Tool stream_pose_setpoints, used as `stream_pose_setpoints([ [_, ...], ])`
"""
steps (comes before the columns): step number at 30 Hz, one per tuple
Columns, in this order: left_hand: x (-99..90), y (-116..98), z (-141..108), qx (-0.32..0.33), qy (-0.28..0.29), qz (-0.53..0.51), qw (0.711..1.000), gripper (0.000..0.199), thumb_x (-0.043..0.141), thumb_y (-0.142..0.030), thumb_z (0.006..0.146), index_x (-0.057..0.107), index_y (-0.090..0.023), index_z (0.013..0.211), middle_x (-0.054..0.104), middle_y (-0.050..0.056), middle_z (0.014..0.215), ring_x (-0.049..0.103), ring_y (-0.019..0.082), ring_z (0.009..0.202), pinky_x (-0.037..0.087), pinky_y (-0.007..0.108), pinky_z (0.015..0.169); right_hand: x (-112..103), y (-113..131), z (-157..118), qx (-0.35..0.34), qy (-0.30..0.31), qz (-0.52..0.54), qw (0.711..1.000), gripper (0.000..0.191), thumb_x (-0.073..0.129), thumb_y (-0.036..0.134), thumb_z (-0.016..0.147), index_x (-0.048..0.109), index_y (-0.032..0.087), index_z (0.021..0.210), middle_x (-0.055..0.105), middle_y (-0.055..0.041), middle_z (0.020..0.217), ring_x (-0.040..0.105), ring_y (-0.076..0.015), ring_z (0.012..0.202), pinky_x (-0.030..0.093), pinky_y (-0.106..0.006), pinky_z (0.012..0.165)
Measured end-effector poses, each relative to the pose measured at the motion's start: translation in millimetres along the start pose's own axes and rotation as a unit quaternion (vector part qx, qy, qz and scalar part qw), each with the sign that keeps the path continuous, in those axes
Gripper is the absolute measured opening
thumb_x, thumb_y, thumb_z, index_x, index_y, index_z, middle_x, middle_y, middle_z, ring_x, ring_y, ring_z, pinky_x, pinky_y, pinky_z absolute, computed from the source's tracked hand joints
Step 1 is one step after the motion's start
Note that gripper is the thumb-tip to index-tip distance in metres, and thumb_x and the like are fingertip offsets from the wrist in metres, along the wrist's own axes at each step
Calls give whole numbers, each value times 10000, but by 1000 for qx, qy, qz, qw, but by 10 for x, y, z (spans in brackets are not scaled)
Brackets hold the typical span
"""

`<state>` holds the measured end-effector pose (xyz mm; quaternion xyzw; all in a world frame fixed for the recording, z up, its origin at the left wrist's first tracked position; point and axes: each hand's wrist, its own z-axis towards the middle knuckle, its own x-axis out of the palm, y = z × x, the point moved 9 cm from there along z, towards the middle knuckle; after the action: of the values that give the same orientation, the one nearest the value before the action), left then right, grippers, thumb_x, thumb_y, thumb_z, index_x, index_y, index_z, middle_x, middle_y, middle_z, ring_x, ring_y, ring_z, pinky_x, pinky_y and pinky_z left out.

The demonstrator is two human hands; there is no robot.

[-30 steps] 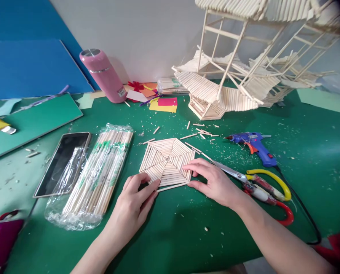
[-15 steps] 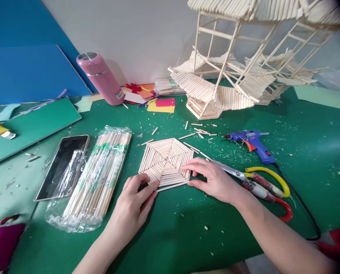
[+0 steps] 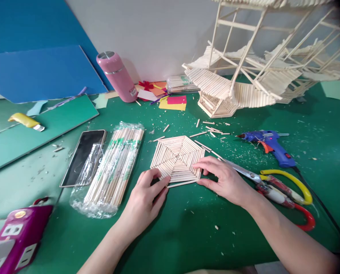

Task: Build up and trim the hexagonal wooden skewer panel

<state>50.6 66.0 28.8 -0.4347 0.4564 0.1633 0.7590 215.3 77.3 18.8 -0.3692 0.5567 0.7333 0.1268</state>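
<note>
A hexagonal panel of thin wooden sticks (image 3: pixel 177 156) lies flat on the green table. One loose stick (image 3: pixel 182 184) runs along its near edge, slightly angled. My left hand (image 3: pixel 147 194) is at the panel's near left corner, fingers bent, thumb and fingertips at the corner and the stick's left end. My right hand (image 3: pixel 221 177) has its thumb at the stick's right end and its fingers resting on the panel's right side. Both hands are closed around these edges.
Scissors (image 3: pixel 255 177) and a blue glue gun (image 3: pixel 272 144) lie right. Left are wrapped sticks (image 3: pixel 115 167), a phone (image 3: pixel 82 158) and a purple power strip (image 3: pixel 24 236). Behind stand a pink bottle (image 3: pixel 117 76) and a stick-built model (image 3: pixel 224 85). Stick scraps (image 3: pixel 214 130) lie beyond the panel.
The camera view has turned left, so everything appears farther right and more of the power strip shows. Both hands keep about the same places on the panel and stick.
</note>
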Motion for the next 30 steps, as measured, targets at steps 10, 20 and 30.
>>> stream_pose_setpoints([
  [10, 6, 8, -9, -3, 5, -12, 1000, 298, 496, -98, 826, 589, -196, 1092, 456, 100, 1051, 497, 211, 954, 485, 373, 807, 10, -9, 1, 32, 4, 11, 999, 295, 591, 194, 815, 555, 257, 1101, 568, -39, 1105, 585, -127, 740, 528, -305, 707],
  [20, 31, 19, 2, -4, 10, -11, 1000, 310, 488, -108, 833, 566, -195, 1120, 456, 104, 1062, 491, 212, 948, 484, 372, 800, 54, 47, 49, 51, 6, -14, 999, 358, 597, 153, 771, 554, 258, 1110, 571, -27, 1107, 577, -154, 825, 483, -332, 785],
  [30, 39, 35, -2, -8, 12, -23, 1000, 292, 490, -100, 834, 579, -181, 1100, 433, 96, 1064, 476, 205, 968, 461, 364, 824, -86, -143, 3, 85, -48, 124, 988, 145, 484, 265, 880, 563, 213, 991, 574, -29, 943, 551, -125, 731, 457, -255, 624],
])
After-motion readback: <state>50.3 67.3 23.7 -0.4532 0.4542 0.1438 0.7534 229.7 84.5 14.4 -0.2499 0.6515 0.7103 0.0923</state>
